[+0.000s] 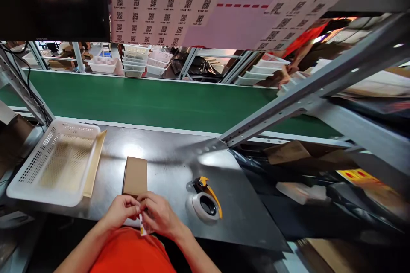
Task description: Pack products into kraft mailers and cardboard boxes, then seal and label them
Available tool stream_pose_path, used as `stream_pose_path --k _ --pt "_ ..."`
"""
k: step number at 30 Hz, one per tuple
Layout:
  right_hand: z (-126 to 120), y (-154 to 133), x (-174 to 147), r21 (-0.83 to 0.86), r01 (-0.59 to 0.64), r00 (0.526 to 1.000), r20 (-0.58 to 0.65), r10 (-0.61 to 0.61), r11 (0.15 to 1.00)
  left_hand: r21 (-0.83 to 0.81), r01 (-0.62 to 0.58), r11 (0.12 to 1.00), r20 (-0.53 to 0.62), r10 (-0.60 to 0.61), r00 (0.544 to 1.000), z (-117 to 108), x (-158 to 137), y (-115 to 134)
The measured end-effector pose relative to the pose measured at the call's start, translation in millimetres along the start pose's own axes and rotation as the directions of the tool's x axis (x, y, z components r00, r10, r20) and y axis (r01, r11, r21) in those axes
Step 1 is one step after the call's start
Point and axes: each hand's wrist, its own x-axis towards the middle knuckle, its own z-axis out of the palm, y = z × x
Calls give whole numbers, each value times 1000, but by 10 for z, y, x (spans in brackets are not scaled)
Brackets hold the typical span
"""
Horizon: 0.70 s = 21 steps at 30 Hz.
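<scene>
My left hand (123, 210) and my right hand (158, 213) meet at the front edge of the metal table (173, 158). Both are closed in a pinch, fingertips almost touching. From between them hangs a small packet (143, 225), partly see-through, with a white and yellow label; fingers hide most of it. Just beyond my hands lies a closed brown cardboard box (136, 175). To the right of my right hand rests a tape dispenser (206, 200) with yellow and black parts and a roll of tape.
A white perforated basket (57, 158) stands at left, a tan cardboard sheet (95, 164) beside it. Behind the table runs a green conveyor belt (144, 100). A metal strut (275, 108) slants up on the right. Overhead hangs a board of printed codes (237, 21). Another person's arm (297, 57) shows at far right.
</scene>
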Motion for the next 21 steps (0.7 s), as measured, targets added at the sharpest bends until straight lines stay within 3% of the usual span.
stream_pose_path --k 6,9,12,13,15,17,18,19,21 --pt "-81 -182 -4 28 113 994 -11 -112 993 -160 155 975 -7 -158 987 27 -13 -189" --pt "-82 -286 -93 93 119 991 -73 -112 988 84 170 982 -179 -153 972 -128 124 -429" --pt "-19 -247 -177 271 -30 965 -244 99 962 379 281 882 -382 -128 915 -419 253 -646" --pt "14 -176 -173 344 -117 920 -316 232 932 430 313 847 -429 -113 896 -528 266 -704" --pt "86 59 -86 499 -306 753 -395 527 811 511 366 778 -508 -70 858 -732 228 -808" --pt "154 392 97 616 -448 568 -363 738 648 580 415 701 -554 -35 832 -894 121 -918" --pt "186 575 210 645 -492 513 -328 793 585 613 428 664 -553 -26 833 -955 55 -981" --pt "218 757 324 657 -522 491 -291 821 545 661 421 621 -529 -13 849 -1004 -9 -1047" --pt "288 1081 525 649 -553 494 -249 833 522 795 326 512 -407 52 912 -1070 -109 -1169"
